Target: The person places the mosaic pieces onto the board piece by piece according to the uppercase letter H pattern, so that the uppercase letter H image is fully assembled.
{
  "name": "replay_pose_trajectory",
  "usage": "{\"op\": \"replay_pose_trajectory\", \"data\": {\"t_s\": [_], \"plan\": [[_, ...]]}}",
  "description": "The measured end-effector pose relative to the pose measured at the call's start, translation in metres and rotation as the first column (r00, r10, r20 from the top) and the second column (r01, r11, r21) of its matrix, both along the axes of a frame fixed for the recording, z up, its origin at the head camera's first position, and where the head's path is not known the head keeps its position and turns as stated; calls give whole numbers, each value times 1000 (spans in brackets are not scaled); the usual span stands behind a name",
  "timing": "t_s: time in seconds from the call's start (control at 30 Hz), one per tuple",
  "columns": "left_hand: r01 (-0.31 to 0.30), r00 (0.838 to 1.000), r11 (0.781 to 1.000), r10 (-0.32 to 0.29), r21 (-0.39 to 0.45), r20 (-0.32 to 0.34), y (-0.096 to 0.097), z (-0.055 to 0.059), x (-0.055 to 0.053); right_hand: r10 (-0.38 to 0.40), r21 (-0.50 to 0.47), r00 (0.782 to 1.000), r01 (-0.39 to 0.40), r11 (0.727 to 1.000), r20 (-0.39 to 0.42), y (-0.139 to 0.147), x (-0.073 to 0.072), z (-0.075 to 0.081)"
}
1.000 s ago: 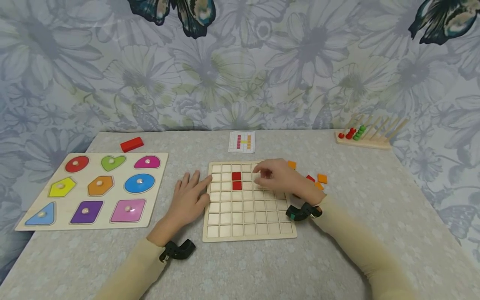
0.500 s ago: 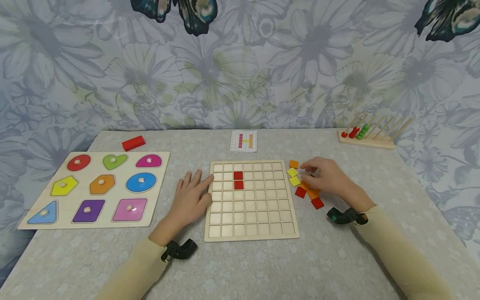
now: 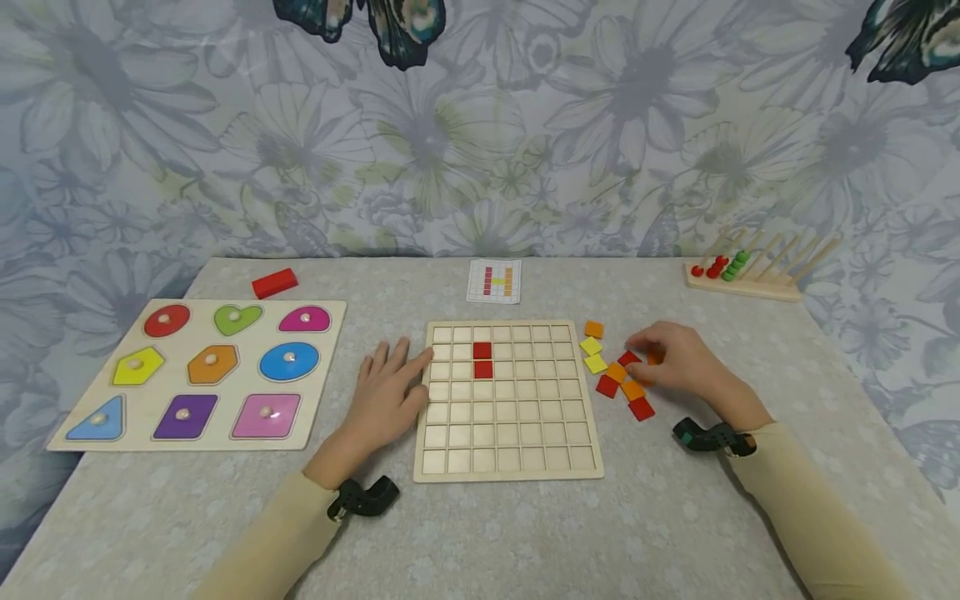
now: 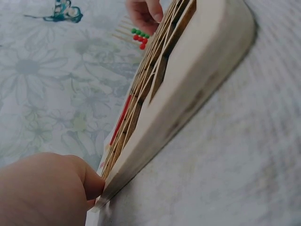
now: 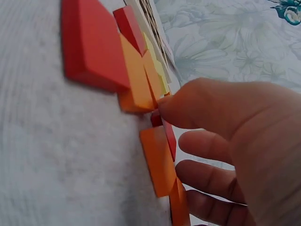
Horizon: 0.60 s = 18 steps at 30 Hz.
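Note:
A wooden grid board lies on the table, with two red square tiles in one column of its cells. My left hand lies to the left of it, fingers spread, index fingertip and thumb at its edge. In the left wrist view the thumb meets the board's rim. My right hand is low over the loose tiles right of the board, thumb and fingers around a red tile. In the right wrist view the thumb tip overlaps that red tile; a gap shows between thumb and fingers.
Loose orange, yellow and red tiles lie close together. A pattern card is behind the board. A knobbed shape puzzle and red block are left; a bead counting rack is back right.
My right hand has moved from over the grid board to the loose tiles on the right, shifting slightly farther right in the last half second. My left hand stays at the board's left edge.

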<state>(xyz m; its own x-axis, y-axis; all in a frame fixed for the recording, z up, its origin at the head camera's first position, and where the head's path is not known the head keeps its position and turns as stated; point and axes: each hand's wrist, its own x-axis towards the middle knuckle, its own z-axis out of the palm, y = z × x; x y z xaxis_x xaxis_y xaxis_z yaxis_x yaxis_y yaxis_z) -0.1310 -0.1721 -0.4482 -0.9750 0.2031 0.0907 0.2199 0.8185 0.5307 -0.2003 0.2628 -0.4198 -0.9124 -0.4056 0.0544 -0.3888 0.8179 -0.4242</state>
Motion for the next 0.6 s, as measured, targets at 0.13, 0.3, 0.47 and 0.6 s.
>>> {"op": "replay_pose_trajectory", "data": {"t_s": [0.13,0.3,0.47,0.6], "plan": [[1,1000,1000,-1,4,-4,-1,-2,-1,5,0,1000,-5,1000,-4,2,0,-2],[2,1000,1000,-2,4,-6,-1,-3,-1,2,-2,1000,-2,1000,2,2,1,-2],[0,1000,1000,0,7,-10,-1,-2,-1,-28,28,999,27,999,21,3,0,-1],[-1,1000,1000,1,4,-11,-1,-2,-1,-46,45,999,44,998,27,3,0,-1]]}}
